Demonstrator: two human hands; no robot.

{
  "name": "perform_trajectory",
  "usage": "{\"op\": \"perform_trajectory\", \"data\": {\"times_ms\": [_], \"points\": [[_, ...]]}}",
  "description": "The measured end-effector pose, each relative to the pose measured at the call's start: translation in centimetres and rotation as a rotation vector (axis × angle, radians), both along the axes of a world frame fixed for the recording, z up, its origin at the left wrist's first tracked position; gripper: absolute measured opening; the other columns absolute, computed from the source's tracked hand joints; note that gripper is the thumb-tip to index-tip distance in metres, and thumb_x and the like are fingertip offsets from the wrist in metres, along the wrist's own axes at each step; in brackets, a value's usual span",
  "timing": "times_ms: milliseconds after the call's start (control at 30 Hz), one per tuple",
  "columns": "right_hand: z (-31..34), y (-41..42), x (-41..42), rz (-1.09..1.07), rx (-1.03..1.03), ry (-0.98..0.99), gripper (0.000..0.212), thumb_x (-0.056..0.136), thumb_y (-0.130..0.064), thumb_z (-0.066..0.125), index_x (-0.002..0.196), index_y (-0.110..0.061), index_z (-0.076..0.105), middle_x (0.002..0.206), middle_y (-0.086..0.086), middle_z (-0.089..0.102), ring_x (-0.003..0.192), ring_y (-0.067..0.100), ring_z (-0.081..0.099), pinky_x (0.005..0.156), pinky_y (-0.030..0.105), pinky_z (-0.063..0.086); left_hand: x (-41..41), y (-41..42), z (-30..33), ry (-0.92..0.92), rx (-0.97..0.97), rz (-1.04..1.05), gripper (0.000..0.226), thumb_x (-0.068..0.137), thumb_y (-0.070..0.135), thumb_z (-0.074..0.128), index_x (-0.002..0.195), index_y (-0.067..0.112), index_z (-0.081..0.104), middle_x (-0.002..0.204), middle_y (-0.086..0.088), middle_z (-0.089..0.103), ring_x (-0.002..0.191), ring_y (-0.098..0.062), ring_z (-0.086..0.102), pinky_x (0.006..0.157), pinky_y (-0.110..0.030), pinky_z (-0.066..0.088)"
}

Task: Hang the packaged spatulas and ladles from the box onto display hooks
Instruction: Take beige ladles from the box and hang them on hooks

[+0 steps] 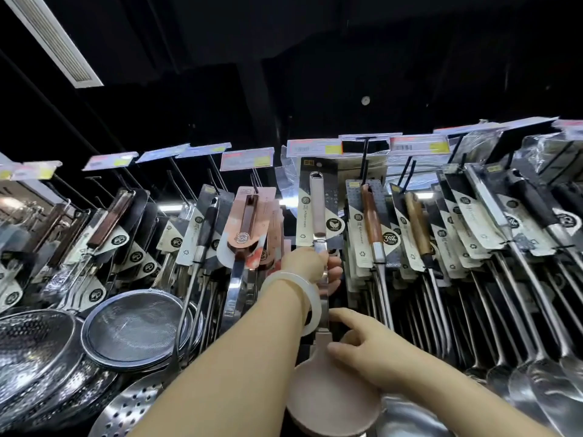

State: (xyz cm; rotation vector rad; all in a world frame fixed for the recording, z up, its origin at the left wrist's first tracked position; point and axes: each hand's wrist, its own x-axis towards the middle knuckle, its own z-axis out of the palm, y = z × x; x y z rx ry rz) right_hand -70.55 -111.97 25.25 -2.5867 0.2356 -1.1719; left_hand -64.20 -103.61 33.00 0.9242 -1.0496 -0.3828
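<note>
A packaged ladle (318,212) with a pale handle on a black and cream card stands upright in the middle of the display, its card top just below the price tags. My left hand (310,264), with a white bangle on the wrist, grips the metal shaft just under the card. My right hand (356,348) holds the neck above the pale round bowl (331,402). Display hooks (364,165) stick out toward me from the rack. Whether the card sits on a hook is hidden. The box is out of view.
Packaged spatulas and ladles (416,228) hang in dense rows on both sides. Mesh strainers (135,326) and perforated skimmers (34,351) crowd the lower left. Price tags (315,147) line the top of the rack. A ceiling vent (53,39) is overhead.
</note>
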Motion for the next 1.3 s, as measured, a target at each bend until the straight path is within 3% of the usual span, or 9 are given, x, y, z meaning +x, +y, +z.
{"op": "perform_trajectory", "data": {"times_ms": [267, 367, 467, 567, 633, 733, 800, 1167, 1300], "points": [[0.4, -0.2, 1.7, -0.033, -0.032, 0.077, 0.043, 0.085, -0.018, 0.059, 0.126, -0.020, 0.046, 0.080, -0.003, 0.055, 0.066, 0.010, 0.052, 0.051, 0.015, 0.038, 1.4, -0.5, -0.5, 0.041, -0.005, -0.024, 0.033, 0.100, 0.011, 0.032, 0.068, 0.012, 0.038, 0.064, 0.000, 0.038, 0.054, -0.010, 0.032, 0.055, -0.019, 0.030], [0.5, -0.2, 1.6, -0.217, -0.115, -0.058, 0.052, 0.079, -0.030, 0.065, 0.125, -0.023, 0.043, 0.097, -0.002, 0.054, 0.090, 0.017, 0.057, 0.069, 0.024, 0.047, 2.1, -1.4, -0.8, 0.007, -0.049, 0.102, 0.025, 0.098, 0.008, 0.036, 0.074, 0.010, 0.045, 0.064, -0.005, 0.044, 0.052, -0.013, 0.038, 0.051, -0.022, 0.034], [1.4, -0.4, 1.0, -0.428, -0.429, -0.198, 0.078, 0.075, -0.048, 0.067, 0.137, -0.028, 0.024, 0.129, 0.000, 0.043, 0.124, 0.021, 0.043, 0.097, 0.036, 0.043, 3.8, -2.3, -0.8, -0.270, -0.022, 0.521, 0.018, 0.092, 0.015, 0.052, 0.100, 0.000, 0.057, 0.079, -0.011, 0.060, 0.067, -0.024, 0.057, 0.065, -0.036, 0.052], [3.3, -1.0, 0.8, -0.472, -0.627, -0.054, 0.112, 0.067, -0.062, 0.067, 0.147, -0.032, -0.006, 0.157, 0.001, -0.002, 0.146, 0.023, -0.003, 0.119, 0.041, 0.013, 4.9, -2.1, -1.7, -0.620, 0.141, 0.897, 0.060, 0.087, 0.036, 0.060, 0.132, 0.007, 0.035, 0.121, -0.011, 0.053, 0.108, -0.029, 0.055, 0.089, -0.036, 0.046], [4.6, -1.3, 0.9, -0.542, -0.686, 0.038, 0.125, 0.061, -0.067, 0.068, 0.146, -0.031, -0.018, 0.155, 0.002, -0.024, 0.144, 0.024, -0.022, 0.120, 0.046, -0.001, 5.5, -1.6, -2.6, -0.850, 0.255, 1.024, 0.088, 0.086, 0.044, 0.057, 0.148, 0.015, 0.001, 0.150, -0.015, 0.023, 0.134, -0.035, 0.033, 0.108, -0.045, 0.034], [6.5, -1.2, 1.2, -0.620, -0.732, 0.117, 0.140, 0.053, -0.066, 0.074, 0.141, -0.031, -0.028, 0.151, 0.004, -0.034, 0.140, 0.026, -0.031, 0.116, 0.048, -0.010, 6.3, -1.4, -5.3, -1.156, 0.507, 1.055, 0.106, 0.083, 0.053, 0.055, 0.144, 0.022, -0.027, 0.157, -0.009, -0.019, 0.146, -0.034, 0.000, 0.118, -0.050, 0.014], [7.3, -0.8, 1.7, -0.645, -0.759, 0.148, 0.145, 0.050, -0.064, 0.077, 0.140, -0.031, -0.031, 0.150, 0.005, -0.037, 0.138, 0.025, -0.033, 0.114, 0.050, -0.012, 6.9, -1.5, -7.1, -1.179, 0.605, 0.972, 0.108, 0.082, 0.057, 0.054, 0.141, 0.026, -0.032, 0.156, -0.008, -0.023, 0.145, -0.035, 0.005, 0.117, -0.051, 0.015], [7.6, -2.1, 4.1, -0.713, -0.830, 0.171, 0.145, 0.048, -0.072, 0.072, 0.141, -0.028, -0.029, 0.148, 0.005, -0.041, 0.136, 0.023, -0.038, 0.112, 0.056, -0.012, 8.3, -1.4, -9.4, -1.321, 0.790, 0.960, 0.130, 0.069, 0.063, 0.066, 0.132, 0.031, -0.043, 0.147, -0.015, 0.029, 0.139, -0.037, 0.018, 0.110, -0.055, 0.028], [7.5, -3.0, 4.5, -0.732, -0.842, 0.143, 0.142, 0.050, -0.073, 0.070, 0.142, -0.028, -0.028, 0.149, 0.005, -0.038, 0.138, 0.023, -0.034, 0.111, 0.057, -0.012, 8.4, -2.8, -9.4, -1.400, 0.830, 1.076, 0.129, 0.067, 0.070, 0.062, 0.134, 0.029, -0.042, 0.140, -0.015, 0.043, 0.134, -0.038, 0.030, 0.113, -0.058, 0.013]]}}
